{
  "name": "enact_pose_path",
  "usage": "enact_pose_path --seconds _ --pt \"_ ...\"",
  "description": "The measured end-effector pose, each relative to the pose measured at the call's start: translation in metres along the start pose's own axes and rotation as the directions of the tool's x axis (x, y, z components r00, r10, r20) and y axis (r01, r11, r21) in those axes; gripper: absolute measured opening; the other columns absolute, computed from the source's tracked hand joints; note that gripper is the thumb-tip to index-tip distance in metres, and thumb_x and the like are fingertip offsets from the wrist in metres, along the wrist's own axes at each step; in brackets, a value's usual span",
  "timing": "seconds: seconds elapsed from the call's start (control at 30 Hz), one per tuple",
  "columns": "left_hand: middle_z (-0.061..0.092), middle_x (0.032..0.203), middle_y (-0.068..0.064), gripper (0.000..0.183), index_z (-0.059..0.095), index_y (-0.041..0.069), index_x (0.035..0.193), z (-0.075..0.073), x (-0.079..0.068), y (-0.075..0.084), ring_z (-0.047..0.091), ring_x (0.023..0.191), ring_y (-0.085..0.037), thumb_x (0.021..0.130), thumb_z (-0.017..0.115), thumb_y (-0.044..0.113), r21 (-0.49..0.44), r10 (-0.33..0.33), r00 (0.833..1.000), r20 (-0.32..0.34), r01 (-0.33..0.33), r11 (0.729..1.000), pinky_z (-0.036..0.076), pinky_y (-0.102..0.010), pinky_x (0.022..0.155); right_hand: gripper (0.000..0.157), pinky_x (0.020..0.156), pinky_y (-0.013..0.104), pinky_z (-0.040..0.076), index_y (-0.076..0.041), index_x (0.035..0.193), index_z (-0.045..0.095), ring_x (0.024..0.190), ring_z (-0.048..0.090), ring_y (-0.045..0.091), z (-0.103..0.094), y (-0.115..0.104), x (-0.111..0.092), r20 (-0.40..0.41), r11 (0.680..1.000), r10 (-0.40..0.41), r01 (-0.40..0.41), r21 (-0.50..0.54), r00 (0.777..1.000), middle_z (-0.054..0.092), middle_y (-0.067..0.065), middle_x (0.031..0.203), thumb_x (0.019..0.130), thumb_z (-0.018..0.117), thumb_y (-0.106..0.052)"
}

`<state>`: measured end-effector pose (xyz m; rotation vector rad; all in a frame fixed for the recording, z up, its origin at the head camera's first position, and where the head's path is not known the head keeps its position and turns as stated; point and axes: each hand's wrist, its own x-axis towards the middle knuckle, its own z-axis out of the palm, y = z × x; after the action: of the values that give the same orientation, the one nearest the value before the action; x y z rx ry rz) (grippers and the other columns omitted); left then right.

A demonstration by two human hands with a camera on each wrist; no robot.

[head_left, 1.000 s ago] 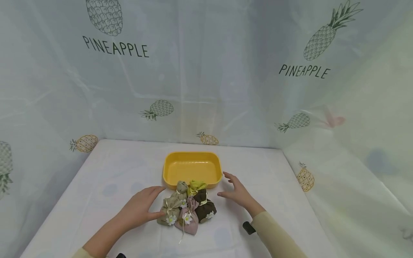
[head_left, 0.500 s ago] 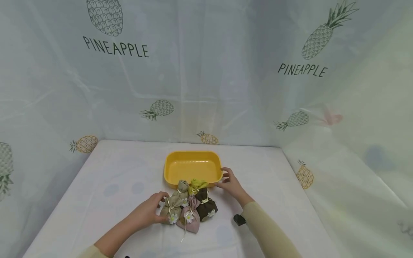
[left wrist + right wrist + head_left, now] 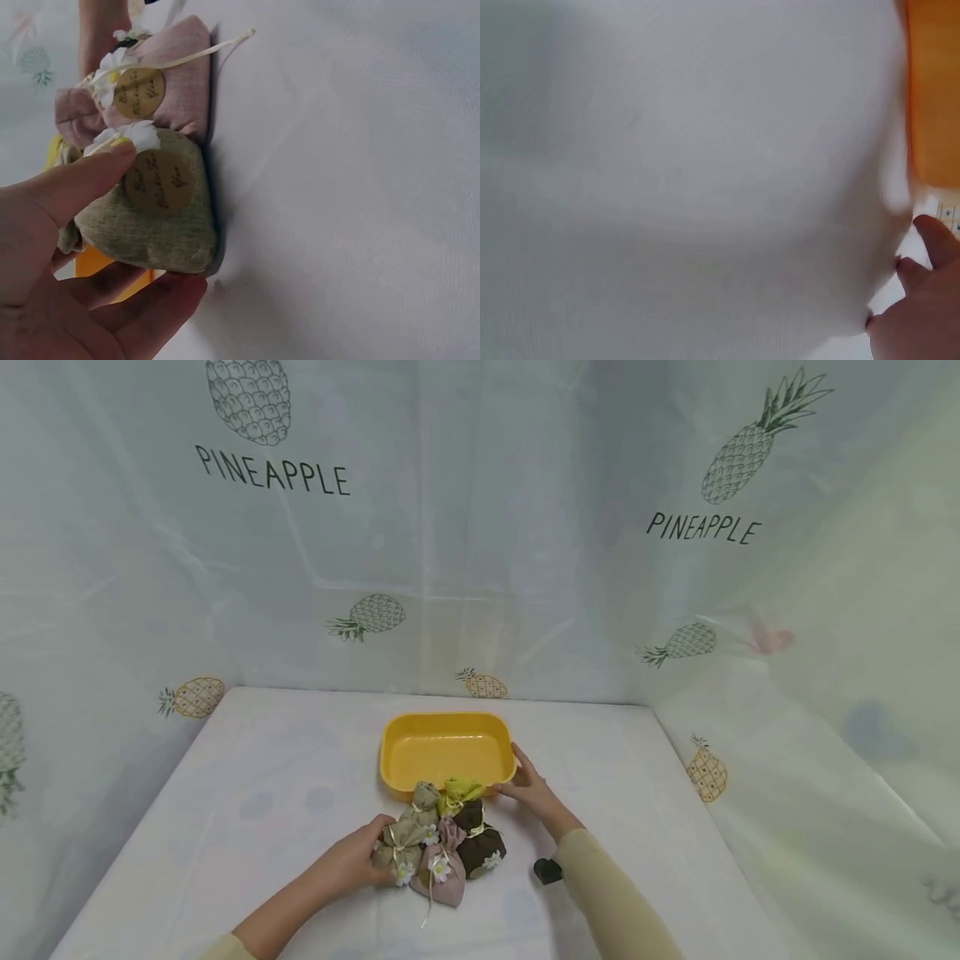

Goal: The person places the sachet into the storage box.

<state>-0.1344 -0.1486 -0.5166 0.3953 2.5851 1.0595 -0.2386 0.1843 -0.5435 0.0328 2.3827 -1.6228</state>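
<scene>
Thumb and fingers of my left hand hold a grey-green cloth sachet from its left side. In the left wrist view the thumb presses by the white flower on this sachet, and the fingers lie along its opposite side. Against it sits a pink sachet with a flower and a hanging ribbon. A dark brown sachet, a yellow one and another grey-green one complete the cluster. My right hand lies at the yellow tray's front right corner, thumb and fingers extended around it.
The white-covered table runs back to a curtain printed with pineapples, which also hangs at both sides. A small black object shows beside the right sleeve. The sachets stand close against the tray's front.
My left hand has moved right and closed on the near grey-green sachet. My right hand has come in left from beside the tray to its corner.
</scene>
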Motion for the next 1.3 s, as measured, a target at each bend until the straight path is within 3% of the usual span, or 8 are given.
enact_pose_path --seconds 0.1,0.2,0.5,0.63,0.8,0.9,1.07,1.3 --pt "0.062 0.116 -0.008 0.070 0.050 0.011 0.123 0.003 0.001 0.000 0.059 0.109 -0.035 0.066 0.090 0.020 0.014 -0.013 1.000 -0.015 0.013 1.000 0.046 -0.054 0.091 0.099 0.108 0.066 -0.008 -0.035 0.156 0.019 0.145 0.004 0.040 0.002 0.001 0.001 0.007 1.000 0.022 -0.022 0.021 1.000 0.030 0.017 0.155 0.079 0.080 -0.043" --pt "0.064 0.114 -0.007 0.068 0.052 0.011 0.121 0.005 0.003 -0.001 0.060 0.106 -0.035 0.065 0.090 0.015 0.016 -0.010 0.999 -0.036 0.010 1.000 0.048 -0.054 0.088 0.098 0.104 0.063 -0.020 -0.035 0.156 0.019 0.146 -0.008 0.038 0.002 0.001 0.000 0.006 1.000 0.017 -0.017 0.019 1.000 0.029 0.016 0.155 0.079 0.079 -0.045" --pt "0.064 0.103 -0.002 0.062 0.057 0.015 0.117 -0.011 0.002 0.006 0.061 0.091 -0.024 0.064 0.090 0.013 0.028 0.020 0.999 -0.036 -0.019 0.999 0.052 -0.044 0.072 0.098 0.103 0.065 -0.021 -0.037 0.155 0.021 0.146 -0.002 0.039 -0.001 0.005 -0.001 0.023 0.999 0.017 -0.018 0.043 1.000 0.029 0.017 0.155 0.078 0.081 -0.042" --pt "0.064 0.105 -0.004 0.067 0.057 0.015 0.122 -0.027 -0.001 0.017 0.060 0.088 -0.021 0.064 0.090 0.015 0.028 0.014 0.999 -0.034 -0.013 1.000 0.051 -0.039 0.068 0.098 0.102 0.065 -0.020 -0.038 0.155 0.020 0.145 0.005 0.040 -0.001 0.006 -0.002 0.027 1.000 0.018 -0.018 0.019 0.999 0.029 0.018 0.154 0.078 0.081 -0.043" --pt "0.064 0.104 -0.002 0.072 0.056 0.013 0.128 -0.055 0.002 0.032 0.059 0.085 -0.017 0.064 0.090 0.012 0.012 0.041 0.996 -0.078 -0.040 0.999 0.049 -0.034 0.063 0.097 0.103 0.068 -0.016 -0.039 0.155 0.019 0.144 0.013 0.042 -0.001 0.002 -0.002 0.024 1.000 0.017 -0.017 -0.021 1.000 0.032 0.020 0.153 0.079 0.079 -0.046" --pt "0.064 0.101 -0.001 0.066 0.057 0.011 0.125 -0.070 0.012 0.041 0.059 0.082 -0.015 0.067 0.088 0.010 0.021 0.058 0.992 -0.110 -0.056 0.998 0.050 -0.032 0.061 0.096 0.104 0.070 -0.011 -0.040 0.154 0.019 0.143 0.016 0.042 -0.001 0.000 -0.002 0.007 0.999 0.020 -0.020 -0.050 1.000 0.033 0.019 0.152 0.079 0.078 -0.049" --pt "0.065 0.103 -0.003 0.062 0.057 0.005 0.125 -0.090 0.042 0.055 0.062 0.087 -0.019 0.070 0.086 0.009 0.073 0.081 0.987 -0.136 -0.072 0.995 0.054 -0.032 0.066 0.094 0.105 0.072 -0.002 -0.039 0.155 0.020 0.143 0.016 0.042 -0.003 0.000 -0.002 -0.009 0.997 0.026 -0.027 -0.078 1.000 0.035 0.018 0.152 0.080 0.077 -0.047" --pt "0.065 0.106 -0.008 0.059 0.058 0.000 0.125 -0.099 0.081 0.060 0.062 0.095 -0.025 0.073 0.085 0.010 0.122 0.058 0.987 -0.149 -0.040 0.992 0.054 -0.038 0.075 0.095 0.106 0.069 0.015 -0.036 0.155 0.019 0.142 0.023 0.041 -0.005 -0.001 -0.002 0.027 0.995 0.023 -0.020 -0.101 0.999 0.038 0.016 0.151 0.080 0.077 -0.048"
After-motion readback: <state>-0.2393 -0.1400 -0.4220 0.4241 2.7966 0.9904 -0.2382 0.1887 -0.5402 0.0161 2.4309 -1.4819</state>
